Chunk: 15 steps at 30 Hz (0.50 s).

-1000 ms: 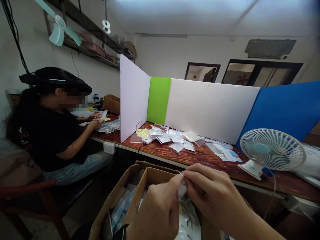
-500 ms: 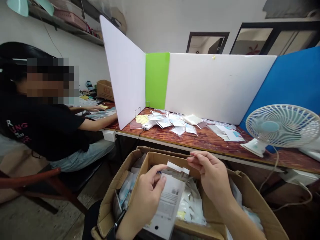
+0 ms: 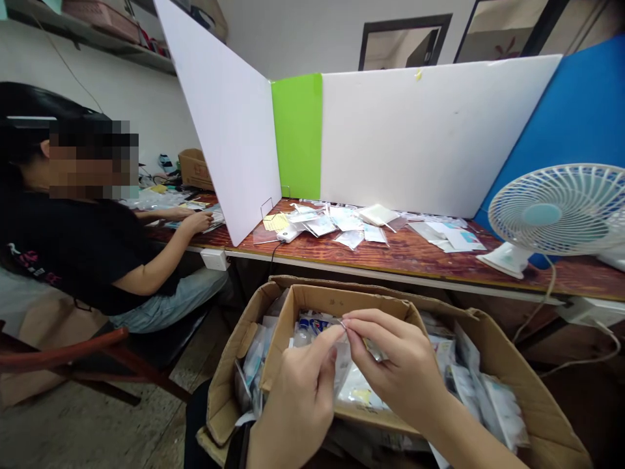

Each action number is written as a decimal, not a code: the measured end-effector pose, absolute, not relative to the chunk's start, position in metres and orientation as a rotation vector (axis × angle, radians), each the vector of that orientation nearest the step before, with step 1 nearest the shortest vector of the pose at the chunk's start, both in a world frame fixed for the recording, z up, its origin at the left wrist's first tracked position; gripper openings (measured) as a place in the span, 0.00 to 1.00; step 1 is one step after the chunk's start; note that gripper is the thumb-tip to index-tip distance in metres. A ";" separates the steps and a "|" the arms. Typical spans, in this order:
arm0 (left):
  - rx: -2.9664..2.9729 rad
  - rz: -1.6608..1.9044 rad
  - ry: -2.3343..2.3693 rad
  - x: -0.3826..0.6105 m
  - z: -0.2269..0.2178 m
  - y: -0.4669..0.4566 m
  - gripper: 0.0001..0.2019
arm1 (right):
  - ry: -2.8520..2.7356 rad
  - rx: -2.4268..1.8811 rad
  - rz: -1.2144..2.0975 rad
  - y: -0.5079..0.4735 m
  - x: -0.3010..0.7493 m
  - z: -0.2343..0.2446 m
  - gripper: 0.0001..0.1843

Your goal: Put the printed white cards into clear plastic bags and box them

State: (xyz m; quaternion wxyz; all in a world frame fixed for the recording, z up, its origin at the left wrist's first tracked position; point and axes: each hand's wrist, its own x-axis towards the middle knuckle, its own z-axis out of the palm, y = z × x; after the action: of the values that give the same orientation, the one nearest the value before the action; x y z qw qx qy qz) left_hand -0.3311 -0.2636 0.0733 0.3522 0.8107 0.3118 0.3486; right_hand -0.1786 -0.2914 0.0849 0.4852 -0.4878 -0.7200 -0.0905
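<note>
1. Half a second earlier, the hands stood apart, the left with a printed card in view; at this moment they had met, fingertip to fingertip.
2. The left hand [image 3: 297, 397] was pinched narrow, thumb and forefinger on the top of a clear packet [image 3: 342, 370].
3. The right hand [image 3: 398, 358] was likewise pinched narrow, its tips at the same spot. The thin edge between them was too small to read.
4. The packet hung below the fingertips, above the inner box [image 3: 336, 293], largely hidden by the hands. The card's printed face no longer showed.
5. Judgement: both hands were now engaged on one small point, the packet's top edge; whether it was sealed could not be told.
6. The view had tipped down, showing more of the outer box [image 3: 224, 391].
7. On the table [image 3: 415, 260], loose packets [image 3: 319, 225] lay as before.
8. The co-worker's arm [image 3: 161, 260] had drawn back from behind the divider [image 3: 229, 130].
</note>
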 end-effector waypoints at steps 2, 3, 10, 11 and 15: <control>2.095 0.888 0.795 -0.329 0.075 -0.267 0.19 | -1.717 -1.180 -0.312 -0.294 -0.182 0.083 0.08; 2.075 0.885 0.786 -0.328 0.075 -0.268 0.19 | -1.680 -1.178 -0.321 -0.296 -0.183 0.082 0.08; 1.388 0.925 0.889 -0.335 0.056 -0.258 0.17 | -0.719 -1.133 0.308 -0.287 -0.150 0.066 0.06; 1.249 0.939 0.877 -0.339 0.052 -0.253 0.19 | -0.623 -1.122 0.237 -0.285 -0.141 0.057 0.07; 0.909 0.968 0.833 -0.349 0.046 -0.241 0.22 | -0.949 -1.550 0.060 -0.283 -0.121 0.011 0.10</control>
State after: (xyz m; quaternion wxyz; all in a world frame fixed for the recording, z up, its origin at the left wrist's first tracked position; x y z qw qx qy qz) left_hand -0.3486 -0.2412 0.0460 0.7080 0.4095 0.3753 0.4360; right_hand -0.1213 -0.2834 0.0107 0.6144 -0.6726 -0.4116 0.0260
